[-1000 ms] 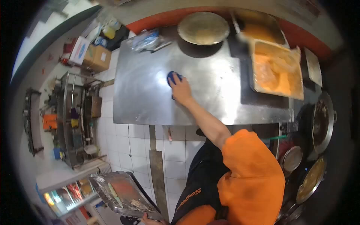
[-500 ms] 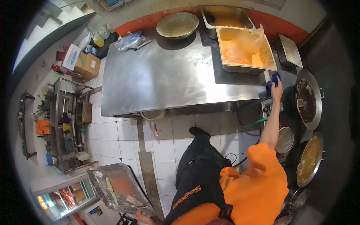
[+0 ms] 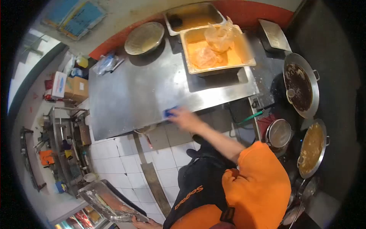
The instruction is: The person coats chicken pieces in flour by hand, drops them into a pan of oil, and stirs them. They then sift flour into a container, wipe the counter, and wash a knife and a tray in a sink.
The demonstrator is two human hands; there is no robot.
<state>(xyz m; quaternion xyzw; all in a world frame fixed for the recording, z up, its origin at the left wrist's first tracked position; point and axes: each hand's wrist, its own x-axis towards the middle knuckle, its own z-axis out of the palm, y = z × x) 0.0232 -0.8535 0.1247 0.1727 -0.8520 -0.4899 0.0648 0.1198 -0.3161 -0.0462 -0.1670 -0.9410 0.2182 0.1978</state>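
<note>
My right hand (image 3: 185, 119) is closed on a blue cloth (image 3: 170, 112), at the front edge of the steel table (image 3: 129, 99). The cloth looks pressed to the tabletop, and both it and the fingers are a little blurred. Down at the lower left, my left hand (image 3: 142, 223) grips the near end of a metal tray (image 3: 91, 196). The tray hangs tilted over the floor, smeared with pale residue and with a long, light-coloured thing lying in it.
On the table's back right stands a deep pan (image 3: 221, 70) with orange contents and plastic bags. A metal bowl (image 3: 128, 49) sits at the back left. Along the right are a wok of dark oil (image 3: 299, 89), another wok (image 3: 312, 149) and a round strainer (image 3: 279, 133). Cardboard boxes (image 3: 76, 88) stand far left.
My right hand has swept the blue cloth left along the table's front edge, from the right corner beside the woks. My view has shifted; the tray stays in my left hand, slightly lower.
</note>
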